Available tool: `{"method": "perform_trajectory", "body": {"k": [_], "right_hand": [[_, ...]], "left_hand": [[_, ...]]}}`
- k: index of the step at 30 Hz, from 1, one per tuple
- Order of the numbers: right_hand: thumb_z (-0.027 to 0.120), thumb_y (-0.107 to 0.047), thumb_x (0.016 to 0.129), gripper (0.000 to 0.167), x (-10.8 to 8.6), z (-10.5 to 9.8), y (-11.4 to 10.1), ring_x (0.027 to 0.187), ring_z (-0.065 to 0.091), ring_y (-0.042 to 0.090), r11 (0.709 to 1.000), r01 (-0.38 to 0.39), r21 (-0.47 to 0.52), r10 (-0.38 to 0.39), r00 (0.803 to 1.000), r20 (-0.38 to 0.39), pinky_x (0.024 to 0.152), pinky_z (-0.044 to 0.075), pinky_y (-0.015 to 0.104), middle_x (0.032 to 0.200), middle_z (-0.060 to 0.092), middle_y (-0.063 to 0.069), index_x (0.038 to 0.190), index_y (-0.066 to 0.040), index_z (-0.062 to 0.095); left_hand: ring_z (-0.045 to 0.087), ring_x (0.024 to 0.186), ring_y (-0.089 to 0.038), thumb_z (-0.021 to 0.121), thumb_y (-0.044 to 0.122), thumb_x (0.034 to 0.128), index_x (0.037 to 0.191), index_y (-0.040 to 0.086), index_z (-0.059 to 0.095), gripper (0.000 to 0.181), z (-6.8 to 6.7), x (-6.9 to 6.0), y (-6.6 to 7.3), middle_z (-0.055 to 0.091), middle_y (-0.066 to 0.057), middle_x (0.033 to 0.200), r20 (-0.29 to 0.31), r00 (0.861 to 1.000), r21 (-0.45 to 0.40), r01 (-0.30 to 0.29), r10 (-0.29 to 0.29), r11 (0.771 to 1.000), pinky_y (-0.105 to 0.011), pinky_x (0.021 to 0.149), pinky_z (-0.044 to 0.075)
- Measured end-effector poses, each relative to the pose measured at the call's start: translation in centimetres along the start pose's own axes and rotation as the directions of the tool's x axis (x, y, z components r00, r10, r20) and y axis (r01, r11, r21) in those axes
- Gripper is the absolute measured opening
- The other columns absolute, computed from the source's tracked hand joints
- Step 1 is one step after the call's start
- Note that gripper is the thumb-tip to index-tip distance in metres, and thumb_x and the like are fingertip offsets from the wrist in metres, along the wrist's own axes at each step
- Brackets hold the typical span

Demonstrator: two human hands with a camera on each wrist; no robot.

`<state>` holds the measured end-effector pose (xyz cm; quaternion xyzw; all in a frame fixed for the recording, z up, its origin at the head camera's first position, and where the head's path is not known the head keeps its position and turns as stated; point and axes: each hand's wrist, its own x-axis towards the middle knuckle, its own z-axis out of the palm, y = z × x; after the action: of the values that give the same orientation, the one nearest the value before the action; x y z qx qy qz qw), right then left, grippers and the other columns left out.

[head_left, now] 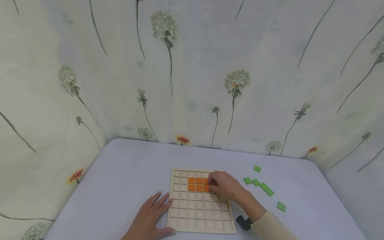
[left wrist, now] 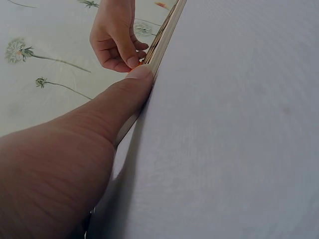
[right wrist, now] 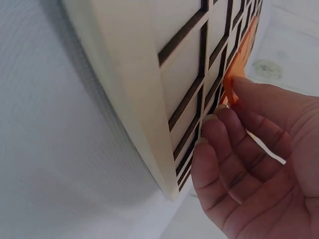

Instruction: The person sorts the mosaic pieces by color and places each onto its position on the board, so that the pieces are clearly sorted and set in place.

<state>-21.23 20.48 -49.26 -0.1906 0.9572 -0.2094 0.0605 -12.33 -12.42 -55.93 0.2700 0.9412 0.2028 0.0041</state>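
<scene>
A pale wooden grid board point(head_left: 196, 223) lies flat on the table, with orange tiles point(head_left: 199, 187) filling a block of cells in its upper part. My right hand point(head_left: 226, 186) is over the board's upper right, at the right end of this block. In the right wrist view its thumb and fingers pinch the edge of an orange tile point(right wrist: 238, 67), whose far part is hard to make out. My left hand point(head_left: 150, 215) lies with spread fingers against the board's left edge. Its thumb point(left wrist: 127, 97) touches the near edge at the lower left corner.
Right of the board lie several green pieces: small squares point(head_left: 281, 206) and a longer strip point(head_left: 266, 189). A dark curved object point(head_left: 244, 222) sits by the board's lower right corner, partly behind my right sleeve point(head_left: 271, 226). A flower-patterned curtain point(head_left: 195, 83) surrounds the white table point(head_left: 135, 166).
</scene>
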Motion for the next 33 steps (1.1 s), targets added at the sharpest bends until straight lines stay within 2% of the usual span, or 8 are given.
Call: {"method": "perform_trajectory", "body": {"k": [5, 10, 17, 24, 33], "right_hand": [[0.081, -0.019, 0.093, 0.015, 0.0, 0.1, 0.0, 0.073, 0.054, 0.007, 1.0, 0.001, -0.024, -0.001, 1.0, -0.003, 0.065, 0.05, 0.029, 0.079, 0.058, -0.013, 0.088, -0.021, 0.068], [0.081, -0.019, 0.094, 0.013, 0.0, 0.2, -0.1, 0.073, 0.054, 0.007, 0.998, 0.018, -0.057, -0.018, 1.0, 0.0, 0.066, 0.05, 0.031, 0.079, 0.059, -0.013, 0.087, -0.021, 0.069], [0.081, -0.02, 0.093, 0.015, -0.1, 0.4, -0.3, 0.071, 0.051, 0.007, 0.993, 0.008, -0.121, -0.009, 1.0, -0.012, 0.064, 0.048, 0.028, 0.079, 0.056, -0.013, 0.084, -0.023, 0.069], [0.081, -0.018, 0.092, 0.015, -0.5, 0.1, -0.1, 0.073, 0.051, 0.009, 0.993, -0.031, -0.115, 0.027, 0.999, -0.031, 0.065, 0.048, 0.029, 0.081, 0.056, -0.012, 0.087, -0.022, 0.068], [0.077, -0.015, 0.095, 0.01, -1.3, -1.9, 1.1, 0.078, 0.055, 0.012, 0.992, -0.124, -0.036, 0.122, 0.991, -0.053, 0.069, 0.052, 0.032, 0.085, 0.061, -0.009, 0.091, -0.02, 0.07]], "left_hand": [[0.03, 0.155, -0.032, 0.053, 0.088, 0.0832, 0.158, 0.018, 0.05, 0.102, 0.1, 0.0, -0.1, 0.042, 0.0, 0.165, -0.015, 1.0, 0.0, -0.015, 0.015, 1.0, -0.058, 0.121, 0.03], [0.028, 0.155, -0.032, 0.052, 0.089, 0.0822, 0.158, 0.019, 0.049, 0.103, 0.2, 0.1, -0.1, 0.041, 0.001, 0.166, -0.005, 1.0, -0.003, -0.004, 0.004, 1.0, -0.059, 0.122, 0.029], [0.029, 0.155, -0.032, 0.053, 0.088, 0.0829, 0.158, 0.018, 0.049, 0.102, 0.0, 0.1, 0.0, 0.042, 0.001, 0.165, -0.004, 1.0, -0.004, -0.007, 0.007, 1.0, -0.058, 0.122, 0.029], [0.029, 0.155, -0.032, 0.055, 0.087, 0.0825, 0.158, 0.019, 0.049, 0.102, 0.2, 0.1, 0.0, 0.042, 0.001, 0.165, -0.008, 1.0, -0.021, -0.005, 0.005, 1.0, -0.06, 0.121, 0.03], [0.024, 0.157, -0.03, 0.057, 0.088, 0.0795, 0.16, 0.022, 0.046, 0.105, 0.3, 0.2, -0.1, 0.038, 0.004, 0.167, 0.037, 0.998, -0.027, 0.045, -0.044, 0.999, -0.058, 0.123, 0.027]]}}
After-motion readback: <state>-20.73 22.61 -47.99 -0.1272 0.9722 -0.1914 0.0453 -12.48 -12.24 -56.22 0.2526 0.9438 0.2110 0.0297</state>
